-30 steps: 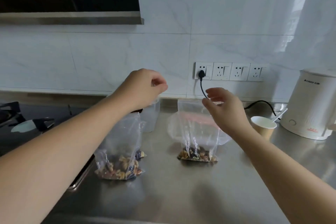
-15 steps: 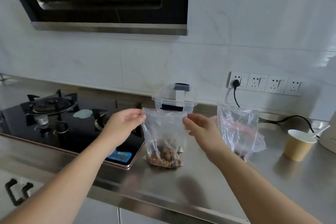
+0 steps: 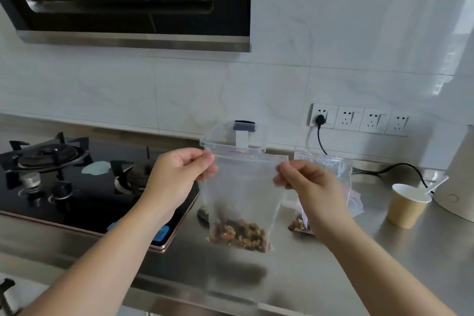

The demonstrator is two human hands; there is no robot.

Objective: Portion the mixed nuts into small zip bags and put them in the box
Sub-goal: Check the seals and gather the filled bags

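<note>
A small clear zip bag [image 3: 243, 195] with mixed nuts in its bottom hangs in the air above the steel counter. My left hand [image 3: 179, 174] pinches its top left corner and my right hand [image 3: 305, 185] pinches its top right corner. Behind the bag stands a clear plastic box [image 3: 232, 140] with a dark clip, its lower part hidden by the bag. A second zip bag [image 3: 333, 174] with nuts stands on the counter behind my right hand, partly hidden.
A black gas hob [image 3: 64, 179] fills the left of the counter under a range hood [image 3: 128, 0]. At the right stand a paper cup [image 3: 406, 206] with a spoon and a white appliance [image 3: 459, 182]. A black cable [image 3: 320, 140] runs from the wall sockets.
Both hands came onto the left bag's top corners and lifted it off the counter, a little higher now. The view swung left and up.
</note>
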